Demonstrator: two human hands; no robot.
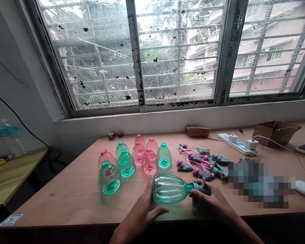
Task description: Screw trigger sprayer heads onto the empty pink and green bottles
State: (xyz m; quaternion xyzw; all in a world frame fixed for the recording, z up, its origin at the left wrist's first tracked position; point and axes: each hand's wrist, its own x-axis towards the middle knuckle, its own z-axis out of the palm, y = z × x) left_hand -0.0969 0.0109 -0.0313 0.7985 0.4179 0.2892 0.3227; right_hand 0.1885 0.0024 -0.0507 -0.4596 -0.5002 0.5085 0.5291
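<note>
Presently, one green bottle (170, 190) is topped with a spray head (204, 188) (tightness cannot be told). It is held between the hands: base against the left hand (143, 207), thumb spread; head pinched by the right hand (215, 200). Beyond the left, nine bottles (109, 182) are left headless; beyond the right, loose sprayers (203, 175) are scattered.

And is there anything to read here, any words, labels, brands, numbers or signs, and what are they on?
No text is clearly readable.
Card at the near left corner of the table: red mark, too small to read.
Blue label on the clear bottle: too blurred.
Power strip: any markings too small.
Held green bottle: no lettering visible.
</note>
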